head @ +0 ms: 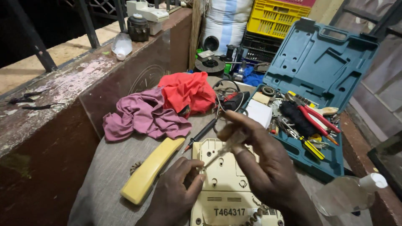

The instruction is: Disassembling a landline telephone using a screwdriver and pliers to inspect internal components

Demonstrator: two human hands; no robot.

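A cream telephone base (228, 184) lies upside down on a grey cloth. My right hand (261, 163) holds a screwdriver (224, 150) with a pale clear handle, slanted down to the left onto the base. My left hand (178, 188) pinches the screwdriver's tip near a screw hole at the base's left side. The yellow handset (150, 169) lies to the left, joined by a coiled cord (135, 166).
A purple cloth (140, 115) and a red cloth (188, 91) lie behind the phone. An open teal tool case (335, 79) with red pliers (318, 119) sits right. A clear plastic bottle (347, 193) lies bottom right. A low wall ledge (63, 88) runs along the left.
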